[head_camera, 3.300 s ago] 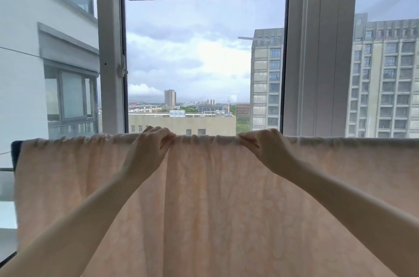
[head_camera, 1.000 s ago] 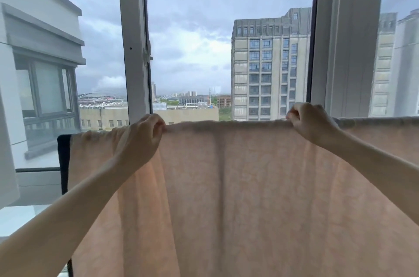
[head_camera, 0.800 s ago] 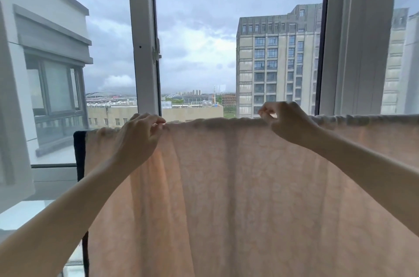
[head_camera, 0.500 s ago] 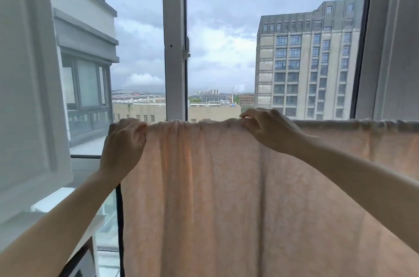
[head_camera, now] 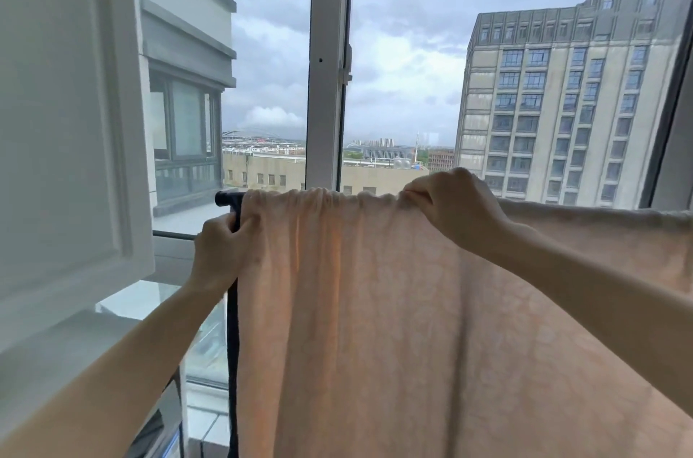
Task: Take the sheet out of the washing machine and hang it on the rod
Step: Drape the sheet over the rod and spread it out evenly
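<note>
- head view: the left hand (head_camera: 221,251) has slid left along the sheet (head_camera: 393,326) and dropped from its top fold to the left edge, just under the rod (head_camera: 225,198) end; the right hand (head_camera: 455,208) has followed leftwards along the top.
- that reads as the last spreading; the sheet is already draped over the rod, so the task looks nearly done.
- left fingers (head_camera: 247,229) are curled, gripping the sheet's left edge beside the rack's dark post (head_camera: 233,345).
- right fingers (head_camera: 416,195) pinch the bunched top fold on the rod, right of the window frame (head_camera: 326,82).
- between the hands the fold is gathered; right of the right hand it lies flatter.
</note>
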Demonstrator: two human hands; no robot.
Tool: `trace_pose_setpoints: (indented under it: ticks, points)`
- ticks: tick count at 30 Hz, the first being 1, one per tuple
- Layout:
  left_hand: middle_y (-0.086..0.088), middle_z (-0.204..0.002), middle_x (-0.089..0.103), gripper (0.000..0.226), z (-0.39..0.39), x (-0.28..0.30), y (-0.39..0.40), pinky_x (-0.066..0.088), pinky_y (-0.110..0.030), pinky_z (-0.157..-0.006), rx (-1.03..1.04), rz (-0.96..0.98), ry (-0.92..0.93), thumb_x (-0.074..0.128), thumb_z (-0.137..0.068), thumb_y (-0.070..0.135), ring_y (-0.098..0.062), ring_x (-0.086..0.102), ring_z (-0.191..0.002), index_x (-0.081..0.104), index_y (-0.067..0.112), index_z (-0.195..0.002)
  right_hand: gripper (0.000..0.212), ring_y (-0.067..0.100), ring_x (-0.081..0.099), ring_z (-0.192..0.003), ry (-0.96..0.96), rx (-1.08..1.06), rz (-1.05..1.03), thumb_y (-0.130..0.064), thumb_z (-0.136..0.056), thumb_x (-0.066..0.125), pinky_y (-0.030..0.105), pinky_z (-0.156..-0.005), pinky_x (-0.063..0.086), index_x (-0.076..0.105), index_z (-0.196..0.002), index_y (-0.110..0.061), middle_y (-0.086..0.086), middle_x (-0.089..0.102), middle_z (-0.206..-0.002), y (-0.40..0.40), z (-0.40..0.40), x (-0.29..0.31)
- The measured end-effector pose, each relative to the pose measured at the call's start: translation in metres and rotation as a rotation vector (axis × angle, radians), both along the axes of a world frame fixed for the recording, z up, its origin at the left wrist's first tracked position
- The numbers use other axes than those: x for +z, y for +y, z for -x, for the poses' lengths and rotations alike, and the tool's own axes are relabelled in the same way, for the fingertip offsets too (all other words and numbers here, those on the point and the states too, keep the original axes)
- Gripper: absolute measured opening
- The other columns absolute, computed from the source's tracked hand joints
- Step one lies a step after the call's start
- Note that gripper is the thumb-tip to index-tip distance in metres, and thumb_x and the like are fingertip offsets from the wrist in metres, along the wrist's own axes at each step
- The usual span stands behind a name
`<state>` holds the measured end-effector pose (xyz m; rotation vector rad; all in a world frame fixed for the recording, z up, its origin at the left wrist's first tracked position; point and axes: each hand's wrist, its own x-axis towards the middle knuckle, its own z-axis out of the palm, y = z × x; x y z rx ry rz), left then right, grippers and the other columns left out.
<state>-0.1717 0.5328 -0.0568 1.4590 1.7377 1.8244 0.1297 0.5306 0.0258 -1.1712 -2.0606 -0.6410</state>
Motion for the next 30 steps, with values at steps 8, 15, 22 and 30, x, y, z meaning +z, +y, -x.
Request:
trace_pose_setpoints:
  ticks: [8,15,22,30]
  points:
    - [-0.005,-0.095,0.069,0.034,-0.045,0.022,-0.007,0.054,-0.041,-0.089,-0.242,0.030,-0.255,0.066,-0.087,0.040,-0.023,0.066,-0.094,0.065,0.009,-0.102,0.025,0.026,0.065,-0.075,-0.031,0.120,0.020,-0.034,-0.095,0.053,0.039,-0.069,0.054,0.073,-0.090,-0.020,0.003,0.071,-0.080,0.007,0.037,0.000]
    - [0.000,-0.081,0.070,0.023,-0.074,0.033,-0.012,0.053,-0.021,-0.058,-0.307,0.141,-0.271,0.082,-0.074,0.032,-0.011,0.067,-0.073,0.068,0.017,-0.085,0.023,0.029,0.062,-0.071,-0.019,0.203,0.052,-0.029,-0.094,0.051,0.037,-0.067,0.052,0.070,-0.086,-0.018,0.005,0.068,-0.077,0.017,0.060,-0.001]
    - [-0.011,-0.097,0.069,0.009,-0.072,0.039,-0.011,0.055,-0.035,-0.085,-0.310,0.095,-0.305,0.062,-0.087,0.010,-0.023,0.067,-0.093,0.068,0.010,-0.093,0.028,0.025,0.062,-0.073,0.010,0.167,0.036,-0.037,-0.092,0.048,0.033,-0.065,0.050,0.066,-0.081,-0.019,0.000,0.067,-0.079,0.015,0.032,0.001]
    - [-0.001,-0.087,0.068,0.006,-0.058,0.056,-0.012,0.052,-0.018,-0.065,-0.386,-0.024,-0.481,0.072,-0.085,0.013,-0.009,0.066,-0.079,0.068,0.010,-0.089,0.032,0.026,0.059,-0.067,-0.102,0.156,0.010,-0.036,-0.096,0.046,0.029,-0.057,0.037,0.064,-0.079,-0.016,0.003,0.063,-0.071,0.010,0.039,0.002]
